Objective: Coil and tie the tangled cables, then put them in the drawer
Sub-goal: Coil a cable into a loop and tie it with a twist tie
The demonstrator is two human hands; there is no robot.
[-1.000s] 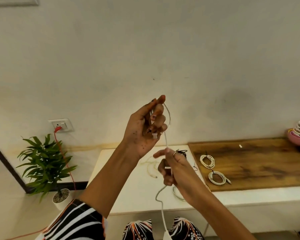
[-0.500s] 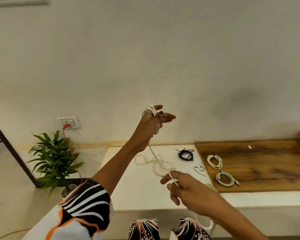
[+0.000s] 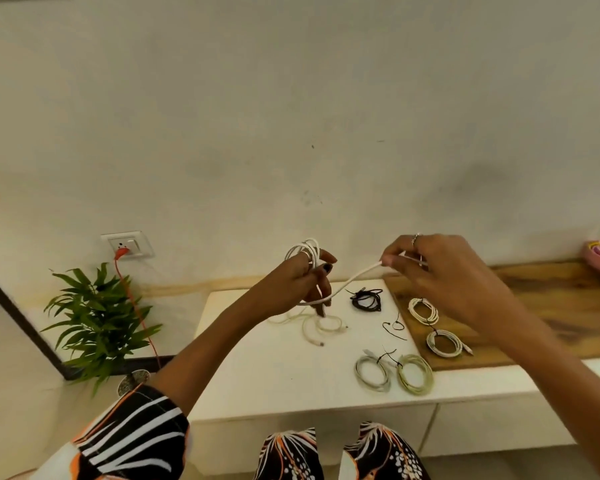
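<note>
Since the earlier frame, right hand [image 3: 440, 271] has been raised to frame centre-right, white cable [image 3: 352, 280] pinched at its fingertips. Cable coils are held wound round curled left hand [image 3: 300, 282] fingers, above the tabletop [image 3: 274, 375].

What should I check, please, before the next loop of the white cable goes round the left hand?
1. Loops seated round left hand: ok, white cable is wrapped over its fingers.
2. Right hand pinching the free end: ok.
3. Span between the hands free of knots: ok.
4. Remaining length to wind: cannot tell.
5. Black tie ready on white table: ok.
6. Drawer open: cannot tell.
</note>
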